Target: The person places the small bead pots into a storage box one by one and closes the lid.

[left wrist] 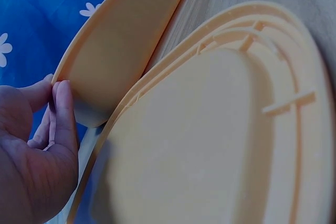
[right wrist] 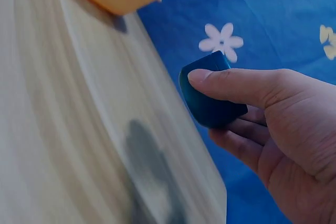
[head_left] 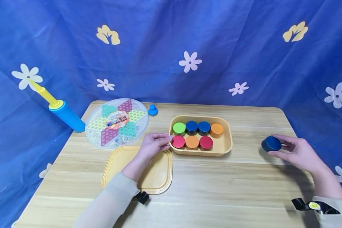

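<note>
Meanwhile the right hand gripped a blue disc above the table; the left hand, fingers loosely extended, touched the tray wall.

Left arm: long pale beige sleeve reaching to the wrist. A small black camera unit sits at the underside of that wrist. Right arm: cuff of the same pale fabric, with a black strap-mounted unit bearing a small yellow marking. Both hands bare, no rings visible.
</note>
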`<act>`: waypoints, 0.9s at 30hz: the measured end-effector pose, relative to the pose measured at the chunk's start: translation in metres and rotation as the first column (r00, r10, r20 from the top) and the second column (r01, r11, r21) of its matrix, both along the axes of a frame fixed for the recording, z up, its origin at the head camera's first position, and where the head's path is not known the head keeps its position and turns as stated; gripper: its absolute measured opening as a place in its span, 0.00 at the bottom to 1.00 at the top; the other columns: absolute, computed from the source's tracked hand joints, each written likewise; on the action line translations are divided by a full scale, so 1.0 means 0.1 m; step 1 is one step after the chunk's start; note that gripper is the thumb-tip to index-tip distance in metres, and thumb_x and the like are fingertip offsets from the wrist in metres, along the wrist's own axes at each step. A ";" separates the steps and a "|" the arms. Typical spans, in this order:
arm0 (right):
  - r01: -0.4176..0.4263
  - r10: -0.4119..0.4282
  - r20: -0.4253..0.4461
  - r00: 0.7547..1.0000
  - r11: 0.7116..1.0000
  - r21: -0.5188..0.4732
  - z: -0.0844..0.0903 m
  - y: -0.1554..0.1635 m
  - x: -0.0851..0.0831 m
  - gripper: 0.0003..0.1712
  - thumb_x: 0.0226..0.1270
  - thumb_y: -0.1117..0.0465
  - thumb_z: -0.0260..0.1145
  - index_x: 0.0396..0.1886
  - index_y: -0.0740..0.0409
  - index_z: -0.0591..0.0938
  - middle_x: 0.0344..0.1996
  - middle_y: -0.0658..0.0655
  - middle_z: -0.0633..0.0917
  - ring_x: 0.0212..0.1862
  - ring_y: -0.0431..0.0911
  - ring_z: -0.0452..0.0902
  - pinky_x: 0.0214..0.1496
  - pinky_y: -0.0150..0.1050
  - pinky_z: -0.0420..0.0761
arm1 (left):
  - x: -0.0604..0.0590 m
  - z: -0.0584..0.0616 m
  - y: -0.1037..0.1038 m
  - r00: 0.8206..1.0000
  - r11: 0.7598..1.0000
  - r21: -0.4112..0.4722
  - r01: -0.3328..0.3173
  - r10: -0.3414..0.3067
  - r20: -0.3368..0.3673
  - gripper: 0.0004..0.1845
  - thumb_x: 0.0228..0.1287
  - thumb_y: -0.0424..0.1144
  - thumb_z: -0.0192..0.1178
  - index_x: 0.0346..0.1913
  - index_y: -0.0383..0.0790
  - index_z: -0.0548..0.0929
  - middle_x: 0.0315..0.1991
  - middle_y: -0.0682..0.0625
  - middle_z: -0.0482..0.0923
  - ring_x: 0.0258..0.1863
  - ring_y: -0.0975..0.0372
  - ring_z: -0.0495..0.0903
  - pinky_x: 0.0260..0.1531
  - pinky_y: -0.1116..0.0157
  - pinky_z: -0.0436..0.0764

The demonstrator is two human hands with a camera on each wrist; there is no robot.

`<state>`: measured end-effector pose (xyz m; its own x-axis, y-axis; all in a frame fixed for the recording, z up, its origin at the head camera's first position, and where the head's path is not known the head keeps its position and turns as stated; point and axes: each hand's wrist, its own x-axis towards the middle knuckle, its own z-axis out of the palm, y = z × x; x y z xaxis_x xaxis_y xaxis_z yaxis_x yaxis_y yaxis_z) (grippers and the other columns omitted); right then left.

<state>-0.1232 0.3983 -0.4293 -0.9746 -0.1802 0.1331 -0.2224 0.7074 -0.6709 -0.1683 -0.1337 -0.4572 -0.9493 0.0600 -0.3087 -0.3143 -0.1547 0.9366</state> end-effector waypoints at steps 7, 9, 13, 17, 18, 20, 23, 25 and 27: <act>-0.093 0.091 -0.036 0.995 0.994 -0.059 0.08 -0.29 -0.11 0.37 0.58 0.64 0.85 0.67 0.64 0.82 0.59 0.69 0.85 0.51 0.26 0.81 0.52 0.17 0.80 | 0.00 -0.01 0.00 1.000 1.000 -0.004 0.001 -0.001 0.008 0.13 0.69 0.27 0.71 0.52 0.23 0.85 0.47 0.38 0.89 0.34 0.61 0.89 0.39 0.67 0.92; -0.102 0.100 -0.037 0.994 0.992 -0.076 0.10 -0.37 -0.14 0.37 0.57 0.65 0.85 0.67 0.64 0.82 0.59 0.68 0.85 0.51 0.27 0.82 0.52 0.17 0.81 | 0.00 -0.01 0.01 1.000 1.000 -0.003 -0.001 0.001 0.011 0.12 0.69 0.27 0.71 0.52 0.23 0.85 0.47 0.38 0.89 0.34 0.61 0.89 0.39 0.67 0.92; -0.117 0.117 -0.013 0.993 0.988 -0.101 0.11 -0.52 -0.19 0.37 0.58 0.63 0.85 0.67 0.64 0.82 0.60 0.66 0.85 0.52 0.28 0.82 0.54 0.18 0.81 | -0.01 -0.01 0.01 1.000 1.000 0.000 -0.008 0.008 0.012 0.13 0.68 0.26 0.71 0.52 0.23 0.85 0.44 0.39 0.89 0.32 0.62 0.88 0.39 0.66 0.92; -0.143 0.144 0.006 0.990 0.984 -0.110 0.14 -0.66 -0.23 0.37 0.59 0.62 0.85 0.68 0.63 0.82 0.61 0.65 0.85 0.53 0.30 0.82 0.57 0.18 0.79 | -0.02 -0.01 0.01 1.000 1.000 -0.003 -0.011 0.011 0.011 0.14 0.68 0.26 0.72 0.52 0.23 0.85 0.41 0.40 0.89 0.30 0.62 0.87 0.39 0.66 0.92; -0.152 0.153 0.004 0.988 0.982 -0.111 0.15 -0.69 -0.24 0.37 0.58 0.62 0.85 0.67 0.63 0.82 0.60 0.65 0.85 0.53 0.31 0.82 0.57 0.18 0.79 | -0.02 -0.01 0.02 1.000 1.000 -0.004 -0.012 0.012 0.011 0.14 0.68 0.26 0.72 0.52 0.23 0.85 0.41 0.40 0.89 0.30 0.62 0.86 0.39 0.66 0.92; -0.171 0.172 -0.001 0.985 0.979 -0.112 0.17 -0.76 -0.26 0.37 0.58 0.61 0.86 0.67 0.63 0.82 0.60 0.64 0.85 0.54 0.31 0.82 0.58 0.18 0.79 | -0.02 0.00 0.02 1.000 1.000 -0.007 -0.015 0.015 0.010 0.14 0.68 0.27 0.72 0.52 0.23 0.85 0.40 0.41 0.89 0.29 0.62 0.86 0.38 0.66 0.92; -0.205 0.206 -0.006 0.979 0.972 -0.110 0.22 -0.84 -0.30 0.37 0.59 0.62 0.85 0.68 0.62 0.82 0.60 0.64 0.86 0.54 0.31 0.82 0.58 0.18 0.78 | -0.02 0.00 0.02 1.000 1.000 -0.008 -0.018 0.018 0.010 0.14 0.68 0.27 0.72 0.52 0.23 0.85 0.39 0.41 0.88 0.28 0.62 0.86 0.38 0.66 0.92; -0.223 0.223 -0.006 0.975 0.968 -0.114 0.24 -0.90 -0.32 0.37 0.59 0.62 0.85 0.67 0.62 0.82 0.60 0.63 0.86 0.54 0.31 0.82 0.59 0.18 0.78 | -0.02 0.01 0.02 1.000 1.000 -0.007 -0.019 0.019 0.012 0.14 0.68 0.27 0.72 0.52 0.23 0.85 0.39 0.41 0.88 0.28 0.62 0.86 0.38 0.66 0.92; -0.246 0.246 -0.010 0.969 0.963 -0.111 0.26 -0.95 -0.34 0.36 0.59 0.62 0.85 0.67 0.62 0.82 0.60 0.63 0.86 0.54 0.32 0.82 0.60 0.19 0.78 | -0.02 0.01 0.02 1.000 1.000 -0.005 -0.017 0.017 0.012 0.14 0.68 0.27 0.72 0.52 0.23 0.85 0.39 0.41 0.88 0.28 0.62 0.86 0.38 0.65 0.92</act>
<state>-0.1575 0.3037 -0.4032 -0.9026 -0.3990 0.1616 -0.3774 0.5529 -0.7429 -0.1700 -0.1322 -0.4563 -0.9462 0.0422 -0.3208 -0.3234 -0.1555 0.9334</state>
